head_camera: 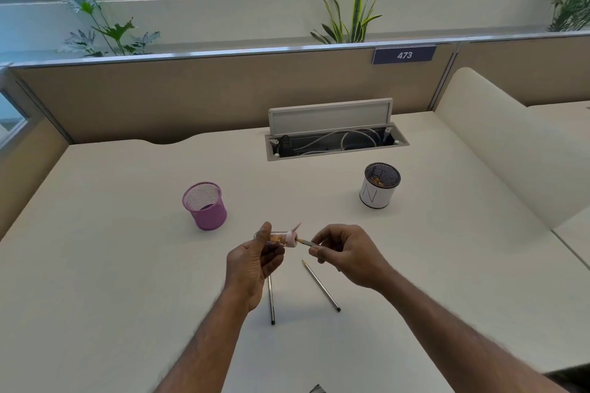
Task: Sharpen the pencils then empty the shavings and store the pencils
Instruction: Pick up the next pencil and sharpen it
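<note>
The left hand's (255, 260) fingers grip the clear, pink-capped sharpener (288, 239) above the cream surface (127, 249), the right hand's (349, 254) fingers pinch the slim grey pencil (307, 243) entering from three o'clock: best keep it axial, turning gently.

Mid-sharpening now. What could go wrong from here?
1. The sharpener in the left hand holds shavings; a loosened pink cap could spill them on the desk.
2. The right hand pinches the pencil close to the sharpener; skewed twisting might snap the lead.
3. Two loose pencils below could roll if bumped.
</note>
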Action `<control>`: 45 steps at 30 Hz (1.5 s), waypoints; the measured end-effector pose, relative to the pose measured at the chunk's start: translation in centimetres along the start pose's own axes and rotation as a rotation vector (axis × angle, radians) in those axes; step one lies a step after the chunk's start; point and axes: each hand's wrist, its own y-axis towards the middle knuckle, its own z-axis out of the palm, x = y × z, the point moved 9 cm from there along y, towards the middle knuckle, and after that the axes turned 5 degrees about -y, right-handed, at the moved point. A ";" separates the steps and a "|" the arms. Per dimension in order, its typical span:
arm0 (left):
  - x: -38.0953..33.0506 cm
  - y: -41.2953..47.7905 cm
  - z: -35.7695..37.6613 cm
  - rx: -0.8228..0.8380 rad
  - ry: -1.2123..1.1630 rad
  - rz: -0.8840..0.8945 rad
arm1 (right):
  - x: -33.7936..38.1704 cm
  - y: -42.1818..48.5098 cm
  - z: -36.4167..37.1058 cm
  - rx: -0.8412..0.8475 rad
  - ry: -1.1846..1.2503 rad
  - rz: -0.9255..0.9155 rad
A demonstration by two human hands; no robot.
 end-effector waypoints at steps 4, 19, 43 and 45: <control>0.0 0.0 0.2 0.005 0.012 -0.001 | 0.0 0.1 0.0 -0.003 -0.063 -0.004; -0.2 -0.2 0.0 -0.083 0.047 0.059 | 4.5 -1.1 -0.2 -0.239 -0.649 -0.545; -1.9 0.1 2.1 0.195 0.173 0.176 | -0.8 1.3 0.6 0.093 0.120 0.064; -1.9 0.0 2.2 0.216 0.187 0.174 | -1.9 0.8 1.6 0.256 0.312 0.292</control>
